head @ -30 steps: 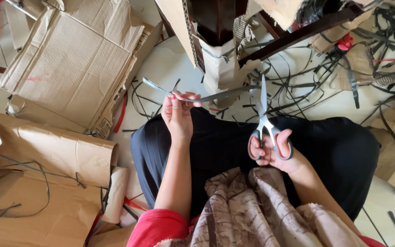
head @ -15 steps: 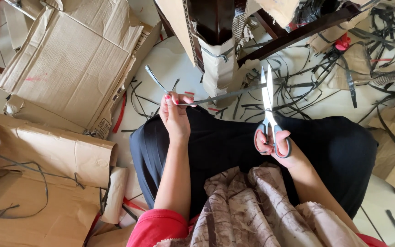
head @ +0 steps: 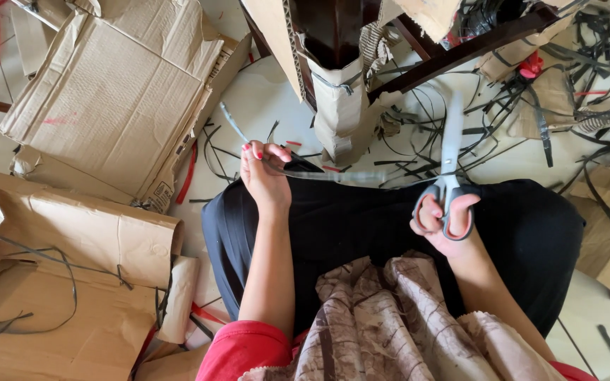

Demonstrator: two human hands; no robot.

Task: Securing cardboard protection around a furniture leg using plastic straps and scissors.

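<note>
Head view, seated person over a dark lap. The left hand (head: 262, 176) pinches 1 end of a thin grey strap (head: 319, 174) between fingertips; the strap runs rightward across the lap, blurred, so its far end cannot be told. The right hand (head: 445, 220) grips the scissors (head: 450, 166) by their dark handles, blades pointing up and apparently closed. Flattened cardboard (head: 111, 99) and loose black strips (head: 510, 99) lie around on the floor.
</note>
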